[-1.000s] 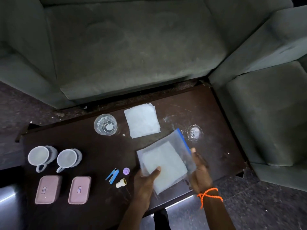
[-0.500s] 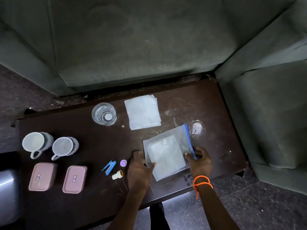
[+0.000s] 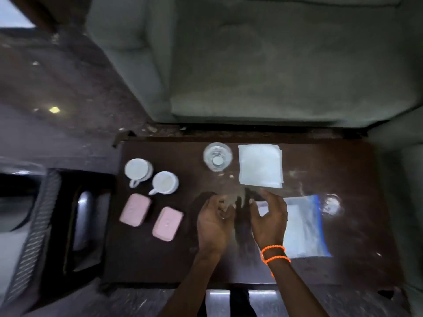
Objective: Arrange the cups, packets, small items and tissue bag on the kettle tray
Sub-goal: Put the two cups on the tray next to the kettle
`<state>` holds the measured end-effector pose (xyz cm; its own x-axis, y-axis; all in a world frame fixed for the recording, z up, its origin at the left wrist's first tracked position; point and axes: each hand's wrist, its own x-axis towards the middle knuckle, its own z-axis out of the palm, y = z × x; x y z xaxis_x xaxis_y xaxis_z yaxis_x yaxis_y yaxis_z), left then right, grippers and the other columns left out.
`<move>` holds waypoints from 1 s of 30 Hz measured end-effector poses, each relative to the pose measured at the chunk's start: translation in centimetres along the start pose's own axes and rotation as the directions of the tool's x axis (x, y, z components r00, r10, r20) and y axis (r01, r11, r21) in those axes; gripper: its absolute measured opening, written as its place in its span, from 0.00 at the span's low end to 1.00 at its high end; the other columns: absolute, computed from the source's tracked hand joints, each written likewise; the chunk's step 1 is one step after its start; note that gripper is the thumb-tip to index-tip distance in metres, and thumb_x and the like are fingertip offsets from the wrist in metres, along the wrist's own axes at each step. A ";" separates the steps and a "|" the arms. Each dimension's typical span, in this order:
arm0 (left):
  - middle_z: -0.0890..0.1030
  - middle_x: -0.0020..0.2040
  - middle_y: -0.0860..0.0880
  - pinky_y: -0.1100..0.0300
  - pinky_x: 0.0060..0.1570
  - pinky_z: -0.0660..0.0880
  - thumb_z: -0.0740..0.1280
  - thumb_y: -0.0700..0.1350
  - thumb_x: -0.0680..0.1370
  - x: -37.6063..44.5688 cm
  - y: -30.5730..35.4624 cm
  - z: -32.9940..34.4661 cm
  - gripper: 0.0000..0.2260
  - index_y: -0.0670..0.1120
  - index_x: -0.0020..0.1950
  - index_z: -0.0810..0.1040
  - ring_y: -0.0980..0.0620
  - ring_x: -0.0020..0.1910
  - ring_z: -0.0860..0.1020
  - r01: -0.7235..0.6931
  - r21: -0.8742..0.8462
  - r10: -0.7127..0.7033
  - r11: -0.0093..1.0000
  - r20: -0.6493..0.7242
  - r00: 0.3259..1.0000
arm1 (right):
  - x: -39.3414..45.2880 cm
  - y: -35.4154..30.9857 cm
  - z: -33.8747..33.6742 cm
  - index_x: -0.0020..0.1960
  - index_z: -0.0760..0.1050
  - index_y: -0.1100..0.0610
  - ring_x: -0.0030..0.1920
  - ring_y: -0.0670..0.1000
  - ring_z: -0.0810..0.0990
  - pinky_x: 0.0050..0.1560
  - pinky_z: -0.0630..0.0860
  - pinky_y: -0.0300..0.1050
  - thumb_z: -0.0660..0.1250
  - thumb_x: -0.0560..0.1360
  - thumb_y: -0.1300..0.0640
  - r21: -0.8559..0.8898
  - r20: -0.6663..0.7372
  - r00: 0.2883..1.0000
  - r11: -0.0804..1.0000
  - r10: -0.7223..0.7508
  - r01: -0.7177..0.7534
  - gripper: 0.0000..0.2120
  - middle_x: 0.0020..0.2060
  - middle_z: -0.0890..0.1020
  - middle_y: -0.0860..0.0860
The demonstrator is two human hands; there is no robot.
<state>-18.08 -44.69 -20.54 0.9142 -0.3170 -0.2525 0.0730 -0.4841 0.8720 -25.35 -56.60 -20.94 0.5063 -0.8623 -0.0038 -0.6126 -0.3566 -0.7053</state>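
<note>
Tissue bag [image 3: 304, 227] now flat on table [image 3: 357, 170] near right edge, released since 0.5 s ago. Left hand [image 3: 214, 221] curled, contents unclear; right hand [image 3: 270, 219] fingers spread, empty. Open room front-left.

on a dark table [image 3: 357, 170] the tissue bag [image 3: 304, 227] lies flat at the right, its blue edge facing right. the left hand [image 3: 214, 221] and right hand [image 3: 269, 221] hover side by side just left of it, fingers curled; the blur hides whether they hold anything. two white cups [image 3: 152, 178] and two pink packets [image 3: 152, 217] sit at the left. a glass [image 3: 217, 156] and folded tissues [image 3: 260, 165] lie beyond.
</note>
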 end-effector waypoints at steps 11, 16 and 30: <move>0.83 0.44 0.56 0.50 0.43 0.80 0.71 0.45 0.77 4.0 -3.7 -18.8 0.06 0.54 0.52 0.81 0.57 0.40 0.82 0.074 0.099 -0.028 0.992 -0.405 0.914 | -5.7 -14.0 11.5 0.58 0.80 0.57 0.54 0.58 0.80 0.56 0.77 0.56 0.75 0.72 0.59 0.154 0.345 0.898 0.960 -0.273 0.232 0.15 0.52 0.82 0.54; 0.80 0.57 0.46 0.46 0.52 0.79 0.76 0.48 0.73 8.9 -5.2 -22.6 0.20 0.48 0.63 0.79 0.44 0.54 0.81 0.119 0.324 0.006 0.939 -0.358 0.934 | -5.8 -16.9 15.7 0.59 0.78 0.57 0.53 0.59 0.77 0.53 0.77 0.56 0.78 0.69 0.53 0.058 0.308 0.919 0.969 -0.247 0.241 0.22 0.52 0.79 0.56; 0.79 0.63 0.43 0.46 0.59 0.78 0.81 0.50 0.66 16.4 -7.1 -22.0 0.34 0.46 0.70 0.77 0.41 0.62 0.78 0.020 0.460 -0.005 0.888 -0.033 0.999 | -3.9 -17.3 20.2 0.61 0.73 0.59 0.59 0.61 0.71 0.55 0.72 0.54 0.80 0.64 0.52 -0.159 0.330 0.939 0.975 -0.097 0.157 0.30 0.58 0.76 0.60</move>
<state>5.17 -28.49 -21.60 0.9264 -0.2876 -0.2431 -0.1006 -0.8111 0.5762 -4.48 -39.77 -23.02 0.7353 -0.6565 -0.1685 -0.6143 -0.5404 -0.5750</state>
